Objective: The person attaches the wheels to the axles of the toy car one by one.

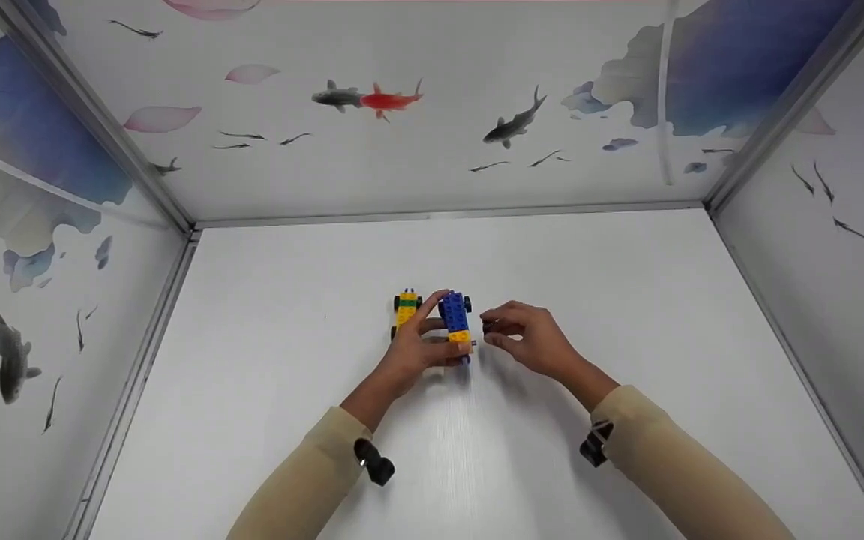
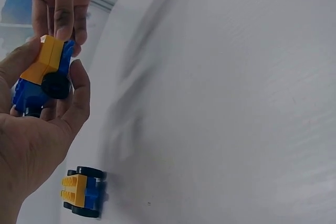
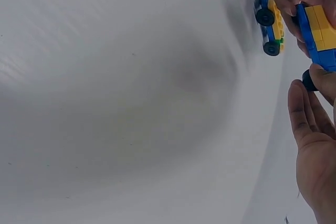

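A blue and yellow toy brick car [image 1: 455, 313] is gripped in my left hand [image 1: 408, 354], thumb and fingers on its two sides. Black wheels sit at its far end, and a short axle stub [image 1: 473, 343] sticks out bare on its near right side. Just to the right, my right hand [image 1: 541, 341] pinches a small black wheel [image 3: 308, 81] between thumb and fingertips, close beside the car. The left wrist view shows the held car's yellow block [image 2: 44, 61] and one black wheel [image 2: 55, 85], with the right fingers behind it.
A second toy car [image 1: 406, 301], yellow with a green strip and a blue base, stands on its wheels on the white table [image 1: 289, 300], left of the held car. Printed panels wall the table at the back [image 1: 432, 165] and both sides.
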The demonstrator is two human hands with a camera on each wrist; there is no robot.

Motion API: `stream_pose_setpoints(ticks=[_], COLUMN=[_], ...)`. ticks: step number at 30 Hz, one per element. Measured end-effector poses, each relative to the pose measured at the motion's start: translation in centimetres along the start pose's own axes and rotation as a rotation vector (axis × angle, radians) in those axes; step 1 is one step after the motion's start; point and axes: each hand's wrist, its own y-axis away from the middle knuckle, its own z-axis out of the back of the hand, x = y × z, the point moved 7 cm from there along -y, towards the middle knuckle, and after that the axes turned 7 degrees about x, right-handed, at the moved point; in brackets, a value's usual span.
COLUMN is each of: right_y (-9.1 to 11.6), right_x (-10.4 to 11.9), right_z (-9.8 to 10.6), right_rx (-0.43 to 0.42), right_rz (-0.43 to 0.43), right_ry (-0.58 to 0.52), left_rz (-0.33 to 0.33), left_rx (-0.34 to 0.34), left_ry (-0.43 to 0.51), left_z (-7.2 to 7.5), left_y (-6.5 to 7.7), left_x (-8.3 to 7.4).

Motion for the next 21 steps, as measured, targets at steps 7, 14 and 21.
stream_pose_setpoints(ticks=[7,14,21], right_y=[0.09,0.07,0.15], right_x=[0.12,0.23,0.28], right_z=[-0.44,-0.80,-0.93], right_rx=[0.052,0.089,0.096], right_rz=[0.004,0.041,0.040], right_ry=[0.008,0.020,0.052], left_rz=[-0.002,-0.047,-0.046], left_rx=[-0.002,0.029,0.050], left_ry=[-0.012,0.033,0.046], left_z=[0.04,-0.13,-0.44], left_y=[0.03,0.06,0.26], left_x=[0.03,-0.21,-0.27])
